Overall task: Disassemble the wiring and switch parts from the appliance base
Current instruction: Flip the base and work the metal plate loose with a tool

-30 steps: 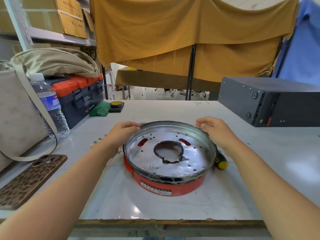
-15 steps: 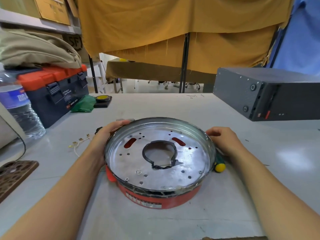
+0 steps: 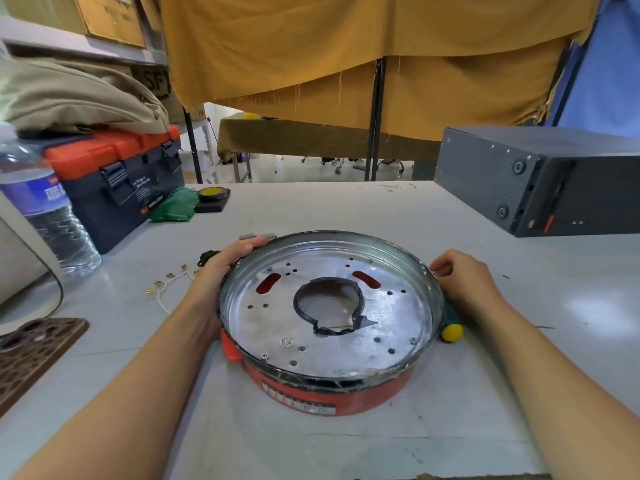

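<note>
Between both hands, the appliance base (image 3: 332,341) sits, left fingers (image 3: 247,244) gripping its rim, right fingers (image 3: 441,268) seemingly too.

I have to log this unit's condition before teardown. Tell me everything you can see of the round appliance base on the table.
The appliance base is a shallow round pan: a red outer shell with a label strip at the front, and a shiny metal inner plate with small holes, a few screws, two red slots and a large centre opening ringed by a torn dark gasket. It sits on the white table. The left hand and right hand hold its rim on opposite sides.
</note>
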